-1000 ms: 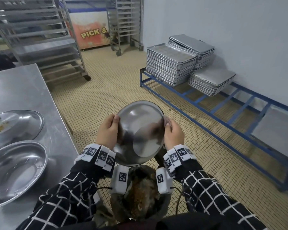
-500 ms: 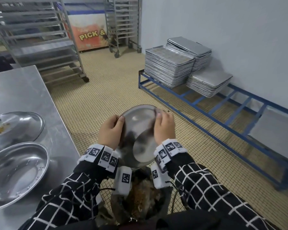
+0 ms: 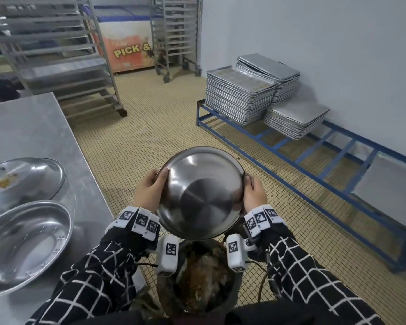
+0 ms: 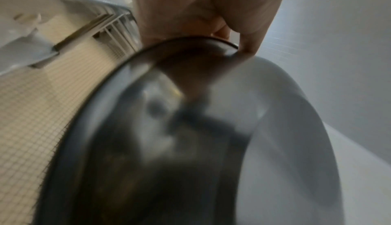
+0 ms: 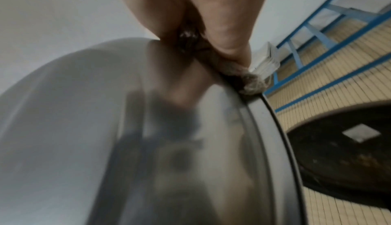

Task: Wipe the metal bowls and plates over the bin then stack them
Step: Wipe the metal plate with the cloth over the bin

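Note:
I hold a round metal bowl (image 3: 202, 193) tilted above the bin (image 3: 236, 292), its flat-bottomed underside turned towards me. My left hand (image 3: 150, 191) grips the left rim, thumb on the outer wall. My right hand (image 3: 253, 195) grips the right rim. In the right wrist view the right hand (image 5: 222, 19) pinches a small grey fuzzy wad (image 5: 251, 83) against the edge of the bowl (image 5: 127, 145). The left wrist view shows the left hand (image 4: 201, 11) curled over the rim of the bowl (image 4: 190, 145). The bin holds brown food waste.
On the steel table (image 3: 33, 127) to my left lie a plate with food scraps (image 3: 21, 179) and a larger metal bowl (image 3: 26, 242). A blue floor rack (image 3: 314, 148) along the right wall carries stacks of trays (image 3: 239, 97). A wheeled shelf trolley (image 3: 56, 55) stands behind the table.
My right hand has slid from the upper middle of the bowl back to its right rim. The bowl has tipped so more of its underside faces me. The left hand keeps its grip.

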